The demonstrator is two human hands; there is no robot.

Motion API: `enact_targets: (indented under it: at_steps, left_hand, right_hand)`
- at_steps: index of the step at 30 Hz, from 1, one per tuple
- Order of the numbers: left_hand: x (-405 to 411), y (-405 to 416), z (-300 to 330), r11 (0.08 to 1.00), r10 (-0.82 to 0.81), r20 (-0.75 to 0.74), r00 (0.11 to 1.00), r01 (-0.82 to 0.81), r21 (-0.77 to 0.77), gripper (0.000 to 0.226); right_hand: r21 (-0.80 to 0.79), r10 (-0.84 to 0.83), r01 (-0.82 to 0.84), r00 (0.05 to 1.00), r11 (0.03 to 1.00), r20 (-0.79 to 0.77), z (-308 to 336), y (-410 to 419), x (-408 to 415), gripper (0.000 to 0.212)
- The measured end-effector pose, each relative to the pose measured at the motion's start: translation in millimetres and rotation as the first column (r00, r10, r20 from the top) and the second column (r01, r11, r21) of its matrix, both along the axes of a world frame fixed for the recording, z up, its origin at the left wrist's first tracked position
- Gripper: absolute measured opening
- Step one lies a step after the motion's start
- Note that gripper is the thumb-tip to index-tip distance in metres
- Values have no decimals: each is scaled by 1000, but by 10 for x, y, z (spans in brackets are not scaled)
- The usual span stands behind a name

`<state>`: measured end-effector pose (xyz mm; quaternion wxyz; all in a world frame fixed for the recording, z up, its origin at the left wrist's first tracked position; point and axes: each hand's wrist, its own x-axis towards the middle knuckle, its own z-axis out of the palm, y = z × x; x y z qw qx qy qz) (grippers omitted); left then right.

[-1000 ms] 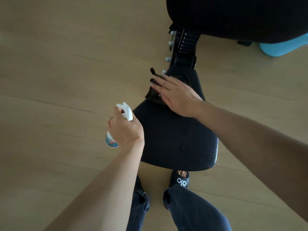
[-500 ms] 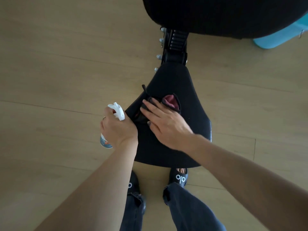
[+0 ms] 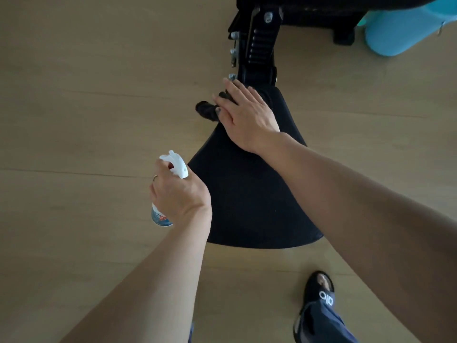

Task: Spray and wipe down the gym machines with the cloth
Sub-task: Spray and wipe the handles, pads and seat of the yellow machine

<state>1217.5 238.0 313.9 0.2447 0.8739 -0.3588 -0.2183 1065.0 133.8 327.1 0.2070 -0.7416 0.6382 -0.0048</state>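
Observation:
A black padded machine seat (image 3: 249,194) fills the middle of the view, narrowing toward a black adjustment post (image 3: 259,48). My right hand (image 3: 243,117) lies flat with straight fingers on a dark cloth (image 3: 206,110) at the seat's narrow far end; part of the cloth sticks out past the seat's left edge. My left hand (image 3: 176,194) grips a spray bottle (image 3: 174,164) with a white trigger head, held just left of the seat. The bottle's lower body (image 3: 159,217) shows below my fist.
Light wood floor (image 3: 86,95) surrounds the seat. A large black pad (image 3: 321,8) spans the top, with a light blue object (image 3: 408,28) at the top right. My foot in a black sandal (image 3: 320,293) stands near the bottom right.
My right hand slid the cloth from the seat's middle forward to its narrow far end. The left hand kept the bottle beside the seat. The view shifted; only one foot shows now.

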Motion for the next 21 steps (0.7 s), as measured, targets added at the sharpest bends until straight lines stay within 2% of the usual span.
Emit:
enact_targets:
  at_steps: [2,7,13,15,17,19,21]
  left_hand:
    - [-10,0,-10,1000,5,0,1000,-5,3,42]
    - [-42,10,1,998,62,33,998,-61,-7,70]
    - [-71,3,46,997,68,8,998,-68,-47,76]
    - [-69,-10,43,994,84,2,996,-84,-63,75]
    - [-70,-4,48,995,74,8,997,-73,-71,78]
    - [-78,-18,69,996,64,14,998,-63,-61,84]
    - [-76,-24,65,998,60,11,998,-60,-29,85]
  right_hand:
    - [-4,-18,18,1000,1000,21,-15,-5,43,50]
    - [-49,2,2,996,999,89,8,336,9,50]
    - [-22,59,-57,993,998,104,171,1312,-95,51]
    - [-5,155,-155,983,988,100,170,1441,-164,52]
    - [6,323,-324,944,946,71,152,1378,-273,54]
    - [3,512,-512,859,859,16,113,1154,-363,55]
    - [2,621,-621,784,784,-11,69,888,-394,54]
